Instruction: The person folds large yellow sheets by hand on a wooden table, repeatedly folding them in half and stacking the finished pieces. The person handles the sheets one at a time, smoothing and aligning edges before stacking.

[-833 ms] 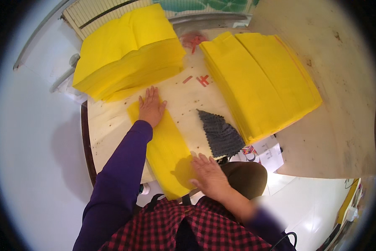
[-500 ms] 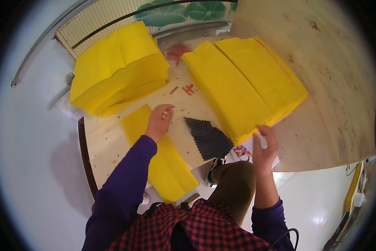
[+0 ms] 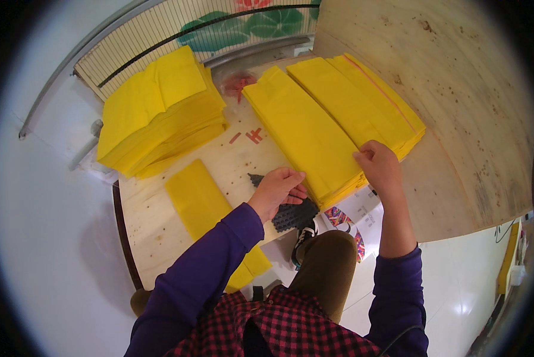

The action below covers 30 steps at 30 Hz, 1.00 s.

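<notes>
Head view: we are pinching the near edge of the right yellow sheet stack with our left hand and right hand. Fingers are curling closed around its top sheets, beside the black mat.

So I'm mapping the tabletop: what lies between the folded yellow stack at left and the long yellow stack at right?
In the head view, bare wooden table with a few small red strips on it.

A wooden table carried 2 stacks of yellow sheets, 1 folded yellow sheet near its left edge, and a black mat at its near edge.
</notes>
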Each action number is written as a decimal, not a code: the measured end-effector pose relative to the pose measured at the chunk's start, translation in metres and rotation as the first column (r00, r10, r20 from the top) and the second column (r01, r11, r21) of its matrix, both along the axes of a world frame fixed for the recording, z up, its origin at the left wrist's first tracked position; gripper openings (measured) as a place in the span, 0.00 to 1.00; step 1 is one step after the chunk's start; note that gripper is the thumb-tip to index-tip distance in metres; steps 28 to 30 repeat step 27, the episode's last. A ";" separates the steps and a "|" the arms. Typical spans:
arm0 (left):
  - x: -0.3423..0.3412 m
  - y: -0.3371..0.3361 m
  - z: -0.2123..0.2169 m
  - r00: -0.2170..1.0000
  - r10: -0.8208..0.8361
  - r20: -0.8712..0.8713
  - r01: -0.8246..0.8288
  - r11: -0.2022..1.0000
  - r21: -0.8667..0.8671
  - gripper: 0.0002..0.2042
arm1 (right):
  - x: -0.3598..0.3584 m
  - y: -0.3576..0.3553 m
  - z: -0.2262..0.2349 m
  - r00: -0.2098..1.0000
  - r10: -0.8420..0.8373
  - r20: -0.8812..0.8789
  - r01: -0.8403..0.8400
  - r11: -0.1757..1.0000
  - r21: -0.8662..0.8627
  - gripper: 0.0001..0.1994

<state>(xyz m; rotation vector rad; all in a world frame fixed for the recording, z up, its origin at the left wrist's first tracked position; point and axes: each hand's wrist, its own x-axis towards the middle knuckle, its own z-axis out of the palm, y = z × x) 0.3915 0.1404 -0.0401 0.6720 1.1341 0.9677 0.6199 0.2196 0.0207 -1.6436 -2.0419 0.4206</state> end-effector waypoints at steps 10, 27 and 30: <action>0.010 0.003 0.004 0.999 0.005 -0.034 -0.004 1.000 0.025 0.10 | -0.003 0.019 -0.002 0.990 0.127 0.053 -0.123 0.990 -0.072 0.14; 0.016 0.004 0.011 0.989 0.048 0.139 -0.048 0.999 -0.002 0.09 | 0.003 0.035 -0.001 0.847 0.017 -0.531 -0.267 0.878 -0.396 0.11; 0.016 0.004 0.011 0.989 0.048 0.139 -0.048 0.999 -0.002 0.09 | 0.003 0.035 -0.001 0.847 0.017 -0.531 -0.267 0.878 -0.396 0.11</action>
